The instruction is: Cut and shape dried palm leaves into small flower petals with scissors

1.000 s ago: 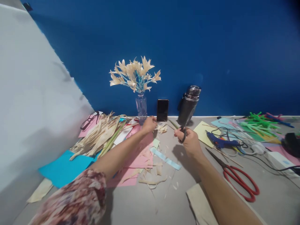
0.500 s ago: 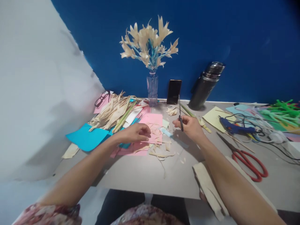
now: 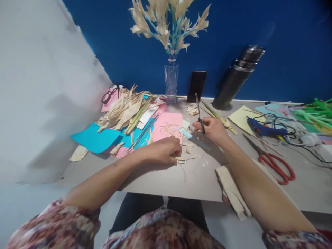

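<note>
My right hand (image 3: 211,129) is closed around a small pair of scissors (image 3: 199,112) with dark handles, its blades pointing up and away. My left hand (image 3: 168,150) is closed over pale husk scraps (image 3: 187,159) on the table, fingers curled downward. What lies between those fingers is hidden. Thin husk strips (image 3: 169,128) lie beyond it on pink paper (image 3: 162,133). Between the hands is a light blue strip (image 3: 186,134). A small pile of cut husk pieces (image 3: 192,110) is farther back.
Dried husks (image 3: 124,107) and blue paper (image 3: 95,138) lie left. A bottle (image 3: 171,83) of husk flowers, a phone (image 3: 197,86) and a flask (image 3: 237,77) stand at the wall. Right are a blue glue gun (image 3: 267,127), red-handled scissors (image 3: 276,166) and folded cloth (image 3: 232,190).
My left hand has moved right and toward me, from above the pink paper down onto the husk scraps, its fingers curling in. My right hand keeps hold of the scissors. The view has tilted downward.
</note>
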`<state>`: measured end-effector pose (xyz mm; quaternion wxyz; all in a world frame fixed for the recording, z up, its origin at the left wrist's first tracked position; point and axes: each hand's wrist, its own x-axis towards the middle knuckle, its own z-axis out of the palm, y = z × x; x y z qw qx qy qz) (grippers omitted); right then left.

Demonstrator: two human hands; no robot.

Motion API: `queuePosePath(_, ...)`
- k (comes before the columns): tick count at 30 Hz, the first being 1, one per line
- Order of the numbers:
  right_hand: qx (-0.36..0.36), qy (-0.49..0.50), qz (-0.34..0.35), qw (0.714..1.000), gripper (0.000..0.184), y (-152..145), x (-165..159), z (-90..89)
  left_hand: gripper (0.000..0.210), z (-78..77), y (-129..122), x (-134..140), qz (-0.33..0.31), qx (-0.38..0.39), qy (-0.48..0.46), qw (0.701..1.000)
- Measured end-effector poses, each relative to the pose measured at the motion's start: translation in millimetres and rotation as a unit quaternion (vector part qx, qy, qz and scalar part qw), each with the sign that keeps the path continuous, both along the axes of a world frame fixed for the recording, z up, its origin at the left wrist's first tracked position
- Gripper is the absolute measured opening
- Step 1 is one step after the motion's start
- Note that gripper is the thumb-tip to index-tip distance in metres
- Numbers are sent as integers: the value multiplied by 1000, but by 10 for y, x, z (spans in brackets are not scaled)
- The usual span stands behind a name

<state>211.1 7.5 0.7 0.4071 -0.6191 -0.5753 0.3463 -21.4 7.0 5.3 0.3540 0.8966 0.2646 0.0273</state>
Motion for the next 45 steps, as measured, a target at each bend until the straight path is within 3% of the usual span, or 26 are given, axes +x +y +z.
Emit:
queuePosePath(3,-10,-3,3,1000,35,3,-18,-23,9,-41,-7,-5,18,-33,-61,997)
queuePosePath(5,-17,29,-1,999,36,0,-34,-24,8,-61,54,-43,74,-115,-113,984)
queuePosePath(9,-20,109,20,994,33,9,-43,-24,14,-98,272,-168,262,-243,-234,904)
queuePosePath(12,-39,155,36,986,29,23,-57,-56,19,-120,387,-239,334,-277,-285,855)
queuePosePath(17,-62,212,83,972,33,-15,-168,-109,22,-143,267,-180,302,-337,-283,846)
queuePosePath(21,-41,214,130,967,35,-108,-279,-80,22,-224,92,-42,241,-458,-312,797)
queuePosePath(25,-28,224,96,969,30,-184,-350,-27,21,-290,56,33,231,-491,-335,770)
queuePosePath(31,22,264,12,964,30,-126,-325,-37,14,-253,84,16,265,-432,-380,774)
queuePosePath(36,50,306,-56,949,32,-68,-300,-58,7,-203,105,15,349,-336,-379,788)
queuePosePath(41,46,272,-21,961,30,-122,-314,-36,8,-173,148,-13,418,-175,-324,831)
queuePosePath(45,17,341,54,938,30,-116,-227,70,10,-187,200,-80,411,14,-294,863)
